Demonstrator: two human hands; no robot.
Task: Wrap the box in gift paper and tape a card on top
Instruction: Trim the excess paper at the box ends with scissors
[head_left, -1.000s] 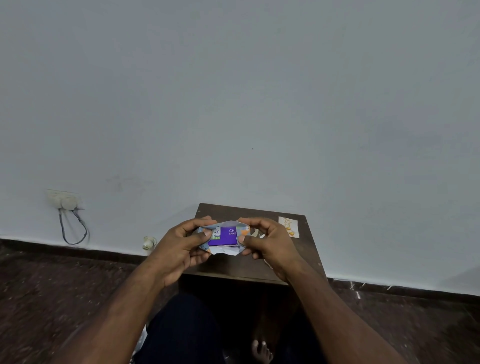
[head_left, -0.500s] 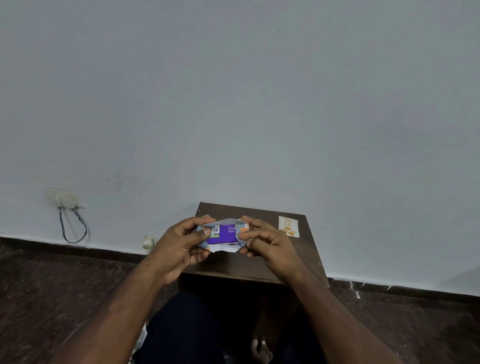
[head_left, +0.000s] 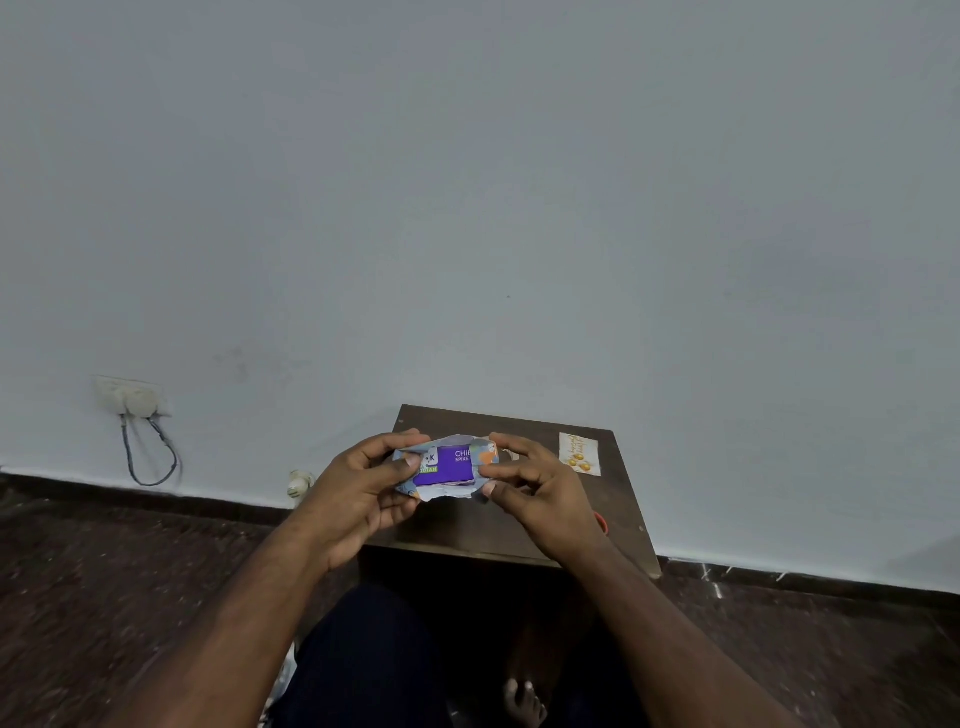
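The tabletop (head_left: 470, 530) is largely covered by the two hands and the box (head_left: 445, 465) held above it — bare wood is left behind the box and beside the card (head_left: 580, 454), which lies right of the box.

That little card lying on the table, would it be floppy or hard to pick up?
The card lies flat on the wooden table, thin with no visible thickness, so it probably bends easily and weighs very little. Flush with the surface, it may be awkward to lift; sliding it towards the table's edge would likely help. It should not roll or tip.
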